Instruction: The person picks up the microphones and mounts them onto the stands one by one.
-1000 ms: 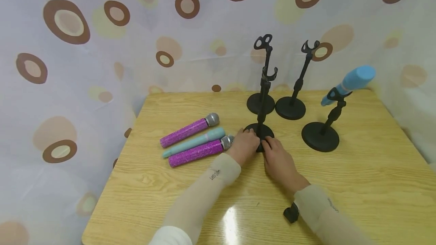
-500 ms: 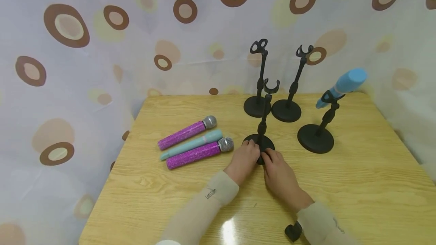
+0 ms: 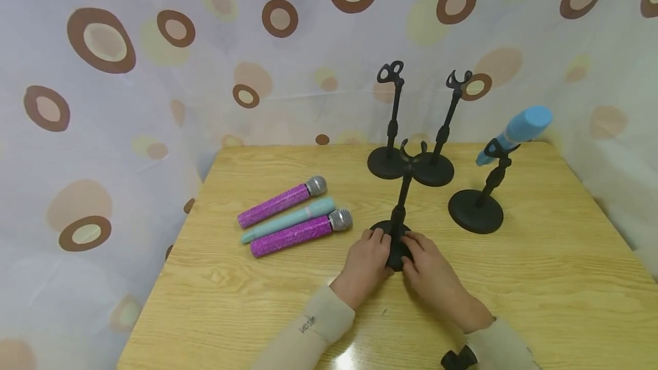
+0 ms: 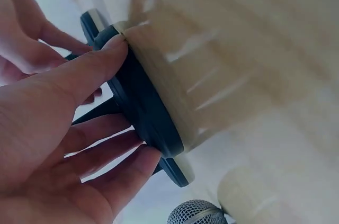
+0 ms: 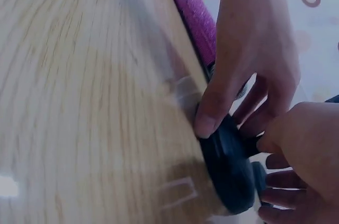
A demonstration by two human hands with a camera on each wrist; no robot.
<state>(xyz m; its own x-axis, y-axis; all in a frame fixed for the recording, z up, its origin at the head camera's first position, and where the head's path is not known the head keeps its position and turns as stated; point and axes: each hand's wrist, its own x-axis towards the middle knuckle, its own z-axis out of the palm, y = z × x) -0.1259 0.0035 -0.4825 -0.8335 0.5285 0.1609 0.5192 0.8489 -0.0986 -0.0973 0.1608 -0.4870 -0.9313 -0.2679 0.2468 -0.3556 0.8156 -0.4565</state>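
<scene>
A black microphone stand [image 3: 398, 214] with an open clip on top stands between both hands. My left hand [image 3: 364, 264] grips the left side of its round base [image 4: 145, 99]; in the left wrist view the thumb lies on the rim and the fingers curl over the other side. On the base's right side, my right hand [image 3: 437, 281] holds the edge with thumb and fingers. The right wrist view shows both hands at the dark base [image 5: 229, 163]. To the left lie a purple glitter microphone [image 3: 293, 236], a pale blue microphone [image 3: 290, 220] and another purple glitter microphone [image 3: 275, 204].
Two more black stands, one at the back [image 3: 386, 163] and one beside it [image 3: 433, 170], have no microphone. A further stand [image 3: 475, 211] at right carries a blue microphone [image 3: 526, 125]. A small black object [image 3: 459, 358] sits by the right sleeve. A patterned curtain [image 3: 195, 84] backs the wooden table [image 3: 205, 313].
Both hands have drawn the gripped stand toward the table's front, away from the two stands behind it. The view has shifted slightly; the microphones stay put.
</scene>
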